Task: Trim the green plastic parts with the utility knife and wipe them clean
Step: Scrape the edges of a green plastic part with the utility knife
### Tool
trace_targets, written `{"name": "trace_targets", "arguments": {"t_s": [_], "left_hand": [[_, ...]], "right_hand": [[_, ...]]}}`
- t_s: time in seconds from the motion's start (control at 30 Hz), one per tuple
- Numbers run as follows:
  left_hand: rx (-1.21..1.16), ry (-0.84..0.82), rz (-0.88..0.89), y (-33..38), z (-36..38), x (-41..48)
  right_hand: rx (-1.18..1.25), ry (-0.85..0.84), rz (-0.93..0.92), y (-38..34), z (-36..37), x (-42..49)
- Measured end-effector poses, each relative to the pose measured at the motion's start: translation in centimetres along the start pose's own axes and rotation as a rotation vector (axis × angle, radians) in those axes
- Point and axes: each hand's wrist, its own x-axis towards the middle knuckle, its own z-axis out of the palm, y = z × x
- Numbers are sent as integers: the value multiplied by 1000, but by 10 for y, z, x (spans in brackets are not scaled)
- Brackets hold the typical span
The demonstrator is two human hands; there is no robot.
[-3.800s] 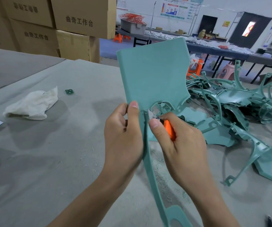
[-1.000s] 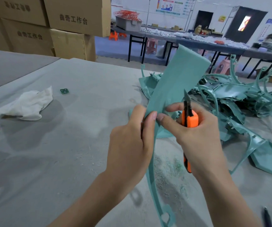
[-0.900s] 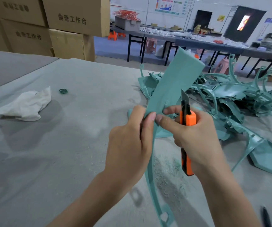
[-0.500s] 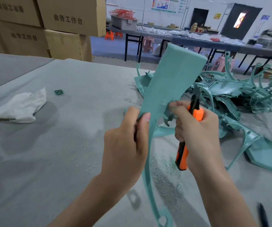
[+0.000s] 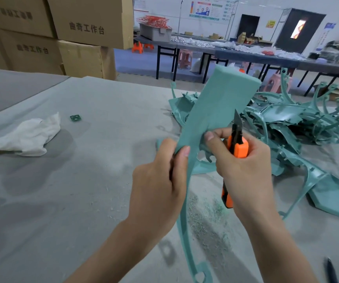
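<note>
The green plastic part (image 5: pixel 215 111) is up off the table (image 5: pixel 62 201), held in the middle of the frame and leaning toward the upper right. Its top half is a broad, flat, matte teal panel with a squared-off end. Lower down it narrows into a thin curved strip that runs between the two wrists and ends in a small looped tab at the bottom edge of the frame.

The left hand (image 5: pixel 158 180) pinches the panel's lower left edge, right where it starts to narrow, with the thumb on the near face and the fingers tucked behind. The right hand (image 5: pixel 244 166) sits just right of it, fingers wrapped round the orange handle of the utility knife (image 5: pixel 238 148), with one digit stretched out to press on the panel's face. The dark blade points straight up along the panel's right edge; I can't tell whether it touches the plastic.

Under the hands, fine pale green shavings (image 5: pixel 207 217) are scattered on the grey table. A tangled pile of green parts (image 5: pixel 299 123) fills the right of the frame, behind and beside the right hand. Over at the left lies a crumpled white cloth (image 5: pixel 27 135), well apart from both hands, with a small green piece (image 5: pixel 75 118) just beyond it. Cardboard boxes (image 5: pixel 87 23) are stacked in the upper left.
</note>
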Motion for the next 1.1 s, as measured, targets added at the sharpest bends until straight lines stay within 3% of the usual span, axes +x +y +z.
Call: {"name": "trace_targets", "arguments": {"t_s": [0.37, 0.63, 0.83, 0.97, 1.1], "left_hand": [[-115, 88, -294, -19, -4, 11], [-335, 58, -486, -23, 4, 7], [-608, -21, -689, -22, 13, -3], [-589, 12, -709, -22, 16, -5], [-518, 79, -629, -20, 12, -4]], "right_hand": [[-123, -247, 102, -7, -46, 19], [-143, -516, 124, -4, -13, 0], [-328, -391, 29, 12, 7, -6], [-305, -465, 125, 15, 7, -5], [-132, -570, 183, 16, 8, -4]]}}
